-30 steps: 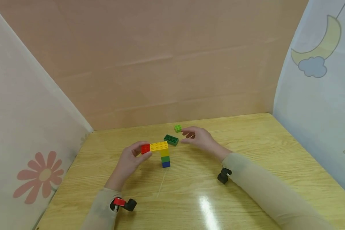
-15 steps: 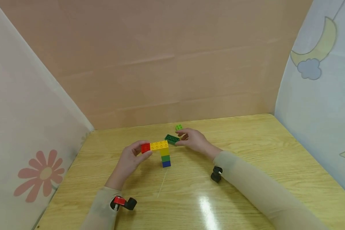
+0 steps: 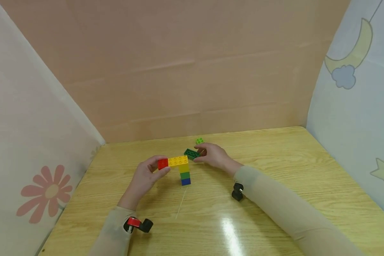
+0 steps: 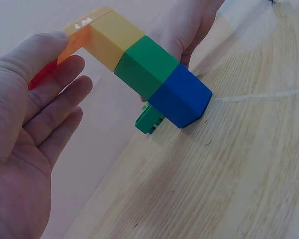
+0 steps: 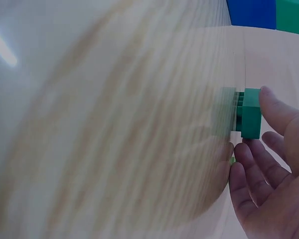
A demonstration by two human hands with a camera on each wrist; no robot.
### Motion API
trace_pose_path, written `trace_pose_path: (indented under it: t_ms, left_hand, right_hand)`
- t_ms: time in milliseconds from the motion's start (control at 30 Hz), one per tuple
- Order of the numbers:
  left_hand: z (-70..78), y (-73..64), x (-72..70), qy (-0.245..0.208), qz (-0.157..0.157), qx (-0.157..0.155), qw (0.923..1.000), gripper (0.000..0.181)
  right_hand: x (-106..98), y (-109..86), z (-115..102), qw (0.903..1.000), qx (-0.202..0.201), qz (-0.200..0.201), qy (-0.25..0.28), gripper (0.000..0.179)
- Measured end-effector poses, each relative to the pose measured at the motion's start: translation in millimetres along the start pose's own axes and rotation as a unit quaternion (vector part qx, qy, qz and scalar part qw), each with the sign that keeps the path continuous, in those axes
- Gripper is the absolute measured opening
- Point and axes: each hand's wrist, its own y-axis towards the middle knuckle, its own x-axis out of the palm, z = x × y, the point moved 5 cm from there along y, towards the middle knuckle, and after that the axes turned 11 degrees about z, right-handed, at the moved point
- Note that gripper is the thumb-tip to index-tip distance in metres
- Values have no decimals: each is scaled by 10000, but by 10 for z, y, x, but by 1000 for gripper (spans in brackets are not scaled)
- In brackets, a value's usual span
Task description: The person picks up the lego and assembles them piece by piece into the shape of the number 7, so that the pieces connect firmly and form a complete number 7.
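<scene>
My left hand (image 3: 145,176) pinches the red brick (image 3: 163,164) at the left end of a built piece. A long yellow brick (image 3: 178,161) overhangs from a column of yellow, green (image 4: 147,67) and blue (image 4: 182,97) bricks, which stands upright on the table. My right hand (image 3: 213,155) is around the right end of a dark green brick (image 3: 191,154), thumb on the near side and fingertips at the far side. That brick lies upside down, hollow side up; in the right wrist view its green side (image 5: 251,113) shows between thumb and fingers.
A small light green brick (image 3: 200,140) lies behind the right fingers, studs up. The wooden table (image 3: 268,153) ends at a plain back screen (image 3: 192,89). Printed cloth walls (image 3: 355,117) stand at both sides.
My right hand has moved left and in around the end of the dark green brick. My left hand keeps its hold on the red brick, and the column stays in place.
</scene>
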Motion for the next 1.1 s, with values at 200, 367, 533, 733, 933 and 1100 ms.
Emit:
trace_pose_path:
  t_ms: [200, 367, 533, 733, 933, 1100]
  left_hand:
    - [16, 7, 30, -32, -58, 53, 10000, 39]
    - [22, 6, 46, -133, -91, 14, 9999, 38]
    - [30, 7, 76, -222, -107, 7, 9997, 39]
    - [43, 43, 155, -222, -120, -16, 9997, 39]
    - [68, 82, 262, -241, -164, -118, 9995, 38]
    - [102, 103, 366, -268, -241, -60, 9993, 38]
  right_hand:
    - [1, 2, 2, 9999, -12, 111, -61, 59]
    - [-39, -21, 19, 9997, -16, 175, -169, 52]
    - [-114, -79, 52, 9996, 21, 182, -223, 45]
    - [-230, -157, 140, 9996, 121, 169, -181, 39]
    - [-338, -259, 278, 9995, 258, 132, -130, 39]
    - [-443, -373, 369, 9992, 285, 142, -223, 39]
